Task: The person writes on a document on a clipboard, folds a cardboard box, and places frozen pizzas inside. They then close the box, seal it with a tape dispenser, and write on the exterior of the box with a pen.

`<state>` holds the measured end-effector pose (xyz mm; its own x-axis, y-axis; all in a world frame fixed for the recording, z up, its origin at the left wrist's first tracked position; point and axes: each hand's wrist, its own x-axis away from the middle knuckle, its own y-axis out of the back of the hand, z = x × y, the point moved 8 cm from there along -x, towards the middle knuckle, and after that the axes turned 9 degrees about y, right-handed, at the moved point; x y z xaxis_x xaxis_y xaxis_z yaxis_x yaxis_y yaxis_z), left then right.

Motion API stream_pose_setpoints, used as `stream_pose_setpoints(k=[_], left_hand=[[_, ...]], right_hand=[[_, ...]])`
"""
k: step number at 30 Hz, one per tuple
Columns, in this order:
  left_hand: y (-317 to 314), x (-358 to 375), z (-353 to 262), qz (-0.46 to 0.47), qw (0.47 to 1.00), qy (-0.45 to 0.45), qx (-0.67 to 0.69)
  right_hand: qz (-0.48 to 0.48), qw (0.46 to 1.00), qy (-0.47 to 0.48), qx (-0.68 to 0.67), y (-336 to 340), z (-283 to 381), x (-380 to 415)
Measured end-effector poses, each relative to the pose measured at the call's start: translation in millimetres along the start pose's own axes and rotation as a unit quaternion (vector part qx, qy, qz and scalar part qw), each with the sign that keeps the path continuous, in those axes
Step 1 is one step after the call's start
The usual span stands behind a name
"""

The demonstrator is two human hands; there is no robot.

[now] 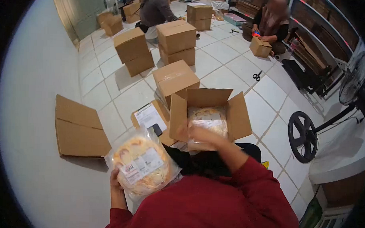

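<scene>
Fingers (116,183) of the left hand (117,188) curl up under a clear bag of round crackers (142,165), gripping its lower left edge; the bag carries a white label and sits left of and nearer than the open carton (208,115). Left of the carton, farther out, a flattened cardboard sheet (79,128) lies on the tiled floor. Just beside the carton's left wall rests a clipboard with paper (150,117). Inside the carton lies another labelled bag (208,121). Over the carton's near edge the right hand (198,134) is blurred, so whether its fingers are spread or closed I cannot tell. Behind the carton stand sealed boxes (175,37); right of it, a fan base (303,136).
</scene>
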<state>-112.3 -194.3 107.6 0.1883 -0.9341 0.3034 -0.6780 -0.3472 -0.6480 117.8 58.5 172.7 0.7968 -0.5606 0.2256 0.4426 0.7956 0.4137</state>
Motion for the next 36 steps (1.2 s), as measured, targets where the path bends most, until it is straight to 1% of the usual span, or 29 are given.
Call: stream_pose_setpoints(k=[1, 2, 3, 4, 5, 7, 9, 10, 11, 15, 16, 17, 19, 20, 22, 23, 24, 25, 26, 27, 28, 29, 30, 31, 32, 33, 34, 35, 36], left_hand=[[29.0, 4.7, 13.2, -0.07, 0.997, 0.032, 0.007], [33.5, 7.6, 14.2, -0.077, 0.997, 0.024, 0.01], [35.4, 11.8, 18.5, -0.093, 0.995, 0.021, 0.035], [37.5, 15.6, 22.9, -0.108, 0.992, 0.018, 0.061], [36.7, 15.3, 24.6, -0.117, 0.991, 0.011, 0.067], [38.1, 7.9, 18.7, -0.166, 0.986, 0.012, 0.025], [45.9, 1.7, 13.8, -0.17, 0.985, 0.016, 0.031], [51.4, -3.6, 17.3, -0.154, 0.986, 0.042, 0.041], [53.9, -5.3, 20.9, -0.138, 0.987, 0.07, 0.049], [53.8, -14.0, 17.0, -0.139, 0.987, 0.065, 0.04], [52.1, -15.2, 22.3, -0.135, 0.985, 0.081, 0.069], [50.6, -15.4, 30.0, -0.131, 0.982, 0.096, 0.098], [50.7, -20.4, 40.4, -0.123, 0.982, 0.094, 0.106], [53.7, -19.8, 39.1, -0.119, 0.983, 0.091, 0.109], [54.5, -15.7, 31.7, -0.1, 0.993, 0.061, 0.014], [53.2, -16.2, 34.2, -0.122, 0.987, 0.067, 0.074], [48.8, -13.6, 31.9, -0.155, 0.984, 0.069, 0.056], [46.1, -13.0, 28.0, -0.162, 0.984, 0.051, 0.056], [42.3, -13.1, 26.1, -0.155, 0.986, 0.03, 0.054], [39.8, -13.7, 26.8, -0.144, 0.988, 0.017, 0.051], [51.2, -12.9, 36.1, -0.155, 0.985, 0.059, 0.047], [54.8, -12.1, 38.3, -0.145, 0.986, 0.065, 0.045], [51.1, -16.3, 42.7, -0.096, 0.989, 0.085, 0.074], [41.2, -24.0, 45.1, -0.044, 0.989, 0.102, 0.099], [26.4, -19.0, 34.8, -0.072, 0.992, 0.076, 0.074], [30.9, -22.1, 38.5, -0.083, 0.991, 0.074, 0.074], [42.8, -20.6, 38.9, -0.102, 0.99, 0.058, 0.076], [52.0, -20.2, 32.2, -0.122, 0.992, -0.002, 0.021], [78.1, -28.2, 43.7, -0.126, 0.991, 0.006, 0.033]], right_hand=[[-0.02, 0.999, -0.042, -0.024, 27.9, -30.5, -16.2], [-0.042, 0.994, -0.083, -0.049, 55.6, -60.3, -31.5], [-0.116, 0.95, -0.221, -0.188, 70.4, -126.9, -36.5], [-0.183, 0.942, -0.164, -0.23, 82.7, -160.6, -34.0], [-0.252, 0.929, -0.215, -0.166, 88.3, -155.3, 0.9], [-0.122, 0.936, -0.326, -0.055, 91.1, -307.7, -4.5], [-0.121, 0.875, -0.467, 0.028, 81.2, -297.7, 17.4], [-0.113, 0.877, -0.466, 0.036, 73.5, -290.2, 17.7], [-0.154, 0.881, -0.446, 0.033, 67.8, -284.7, 20.3], [-0.33, 0.875, -0.355, -0.001, 51.1, -257.4, 28.2], [-0.368, 0.852, -0.331, -0.171, 51.1, -263.4, 28.8], [-0.366, 0.853, -0.331, -0.169, 56.5, -272.0, 32.0], [-0.373, 0.854, -0.355, 0.073, 78.2, -275.5, 38.1], [-0.364, 0.864, -0.343, 0.063, 75.5, -276.5, 33.7], [-0.414, 0.863, -0.284, -0.059, 72.7, -276.0, 47.7], [-0.437, 0.856, -0.251, -0.117, 76.2, -278.4, 45.2], [-0.43, 0.865, -0.248, -0.071, 80.0, -289.5, 44.9], [-0.426, 0.871, -0.244, -0.022, 83.4, -294.3, 39.2], [-0.421, 0.876, -0.233, -0.025, 79.2, -269.9, 27.9], [-0.389, 0.886, -0.253, -0.003, 72.4, -251.3, 27.9], [-0.359, 0.89, -0.281, 0.022, 69.1, -238.1, 40.1], [-0.256, 0.898, -0.321, 0.159, 69.2, -266.6, 22.0], [-0.314, 0.846, -0.362, 0.234, 63.7, -251.4, 30.9], [-0.345, 0.846, -0.341, 0.219, 64.6, -248.8, 28.5], [-0.375, 0.846, -0.319, 0.205, 65.4, -245.2, 27.0], [-0.368, 0.897, -0.22, 0.11, 66.4, -267.3, 17.6], [-0.391, 0.901, -0.173, -0.065, 61.3, -275.5, 15.9], [-0.343, 0.924, -0.162, 0.048, 67.1, -267.2, 15.2], [-0.293, 0.929, -0.148, 0.17, 73.8, -261.9, 8.5]])
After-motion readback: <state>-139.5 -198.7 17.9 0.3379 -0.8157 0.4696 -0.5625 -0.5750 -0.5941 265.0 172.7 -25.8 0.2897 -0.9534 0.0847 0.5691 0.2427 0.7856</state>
